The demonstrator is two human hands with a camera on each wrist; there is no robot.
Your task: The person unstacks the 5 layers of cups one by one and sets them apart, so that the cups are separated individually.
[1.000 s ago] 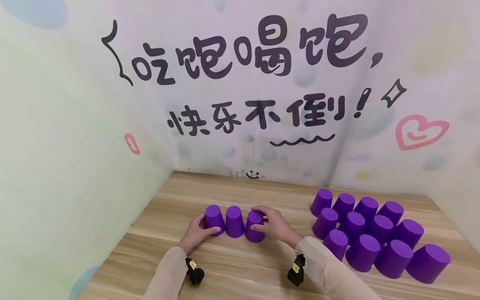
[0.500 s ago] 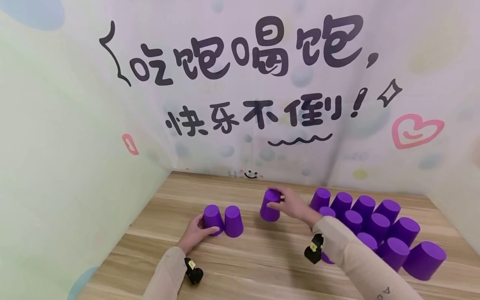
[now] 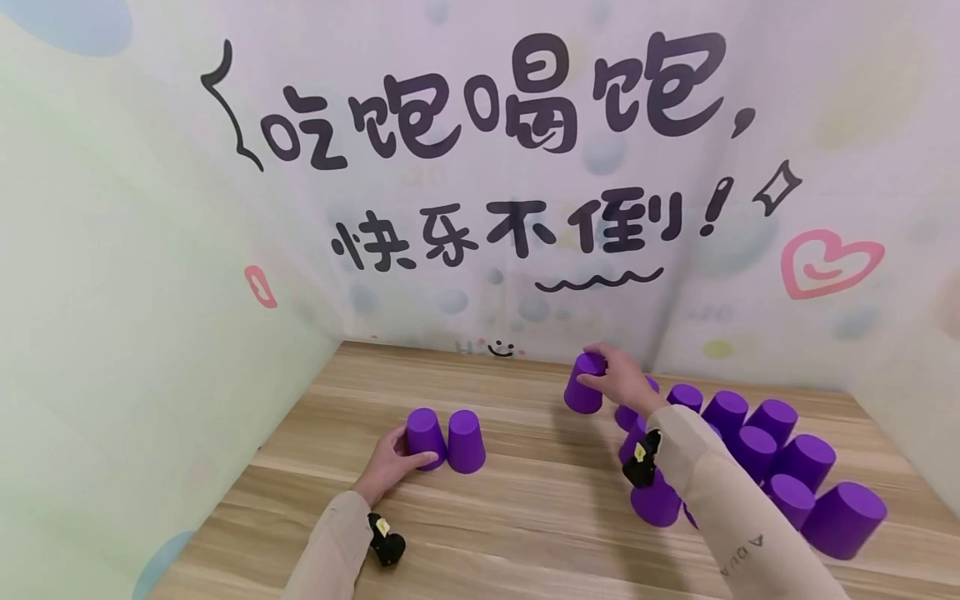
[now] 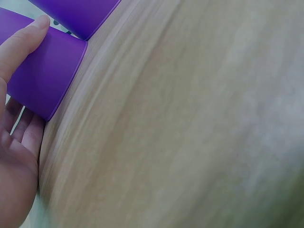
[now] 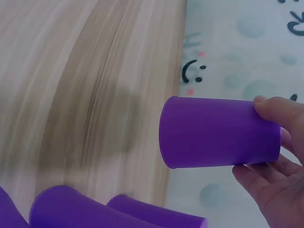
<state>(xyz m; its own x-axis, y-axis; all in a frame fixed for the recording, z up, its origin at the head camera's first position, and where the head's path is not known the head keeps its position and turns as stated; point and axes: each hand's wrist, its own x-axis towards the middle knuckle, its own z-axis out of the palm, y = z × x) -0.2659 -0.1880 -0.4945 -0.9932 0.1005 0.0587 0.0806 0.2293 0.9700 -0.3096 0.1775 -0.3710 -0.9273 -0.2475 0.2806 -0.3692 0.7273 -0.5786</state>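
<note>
My left hand point(image 3: 385, 469) grips an upside-down purple cup point(image 3: 424, 440), thumb across its front, on the wooden table. Right beside it stands a second purple cup point(image 3: 467, 442), also mouth down. In the left wrist view the gripped cup point(image 4: 47, 71) has its rim on the wood, with fingers behind it. My right hand point(image 3: 625, 379) holds another upside-down purple cup point(image 3: 582, 395) near its base, raised over the back of the table. The right wrist view shows this cup point(image 5: 218, 133) between thumb and fingers, apart from the cups below.
Several purple cups point(image 3: 845, 521) stand mouth down in rows on the right side of the table point(image 3: 450, 533); my right sleeve point(image 3: 742, 500) hides some of them. A printed cloth backdrop point(image 3: 420, 308) rises along the table's back edge.
My right hand has lifted the rightmost cup of the row of three and carried it right and back, beside the larger group. The left hand has stayed on its cup.
</note>
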